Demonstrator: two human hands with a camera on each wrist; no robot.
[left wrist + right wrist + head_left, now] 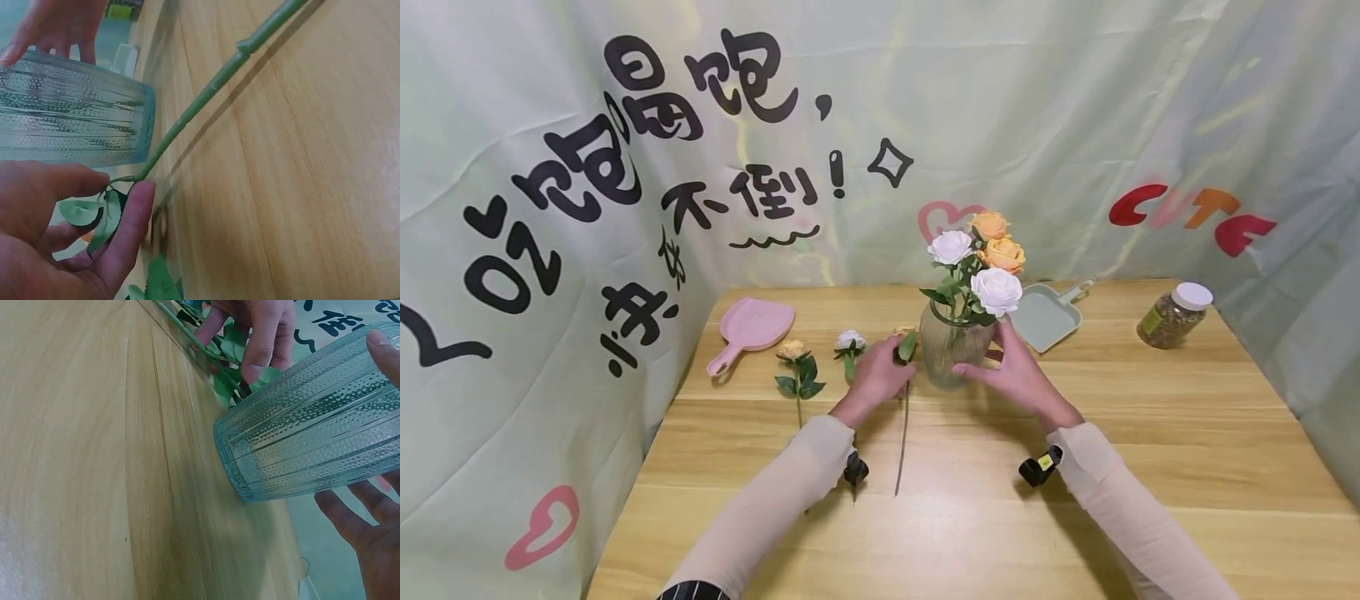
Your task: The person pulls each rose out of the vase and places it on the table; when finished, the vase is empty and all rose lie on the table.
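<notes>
A ribbed clear glass vase [942, 354] stands on the table, with two white roses [997, 291] and two orange roses [1002, 254] in it. Around the vase's right side my right hand [1017, 367] holds it, thumb in front and fingers behind. Just left of the vase, my left hand [878, 372] pinches an artificial orange rose by its green stem [209, 90], close under the leaves [111, 219]. That stem slants over the tabletop toward me; its bloom is mostly hidden behind the hand in the head view.
Left of my left hand lie an orange rose [792, 350] and a white rose [850, 340]. A pink dustpan [757, 323] is at the back left, a grey-green dustpan [1042, 317] behind the vase. A white-lidded jar [1174, 317] stands back right. Printed cloth [850, 100] surrounds the table.
</notes>
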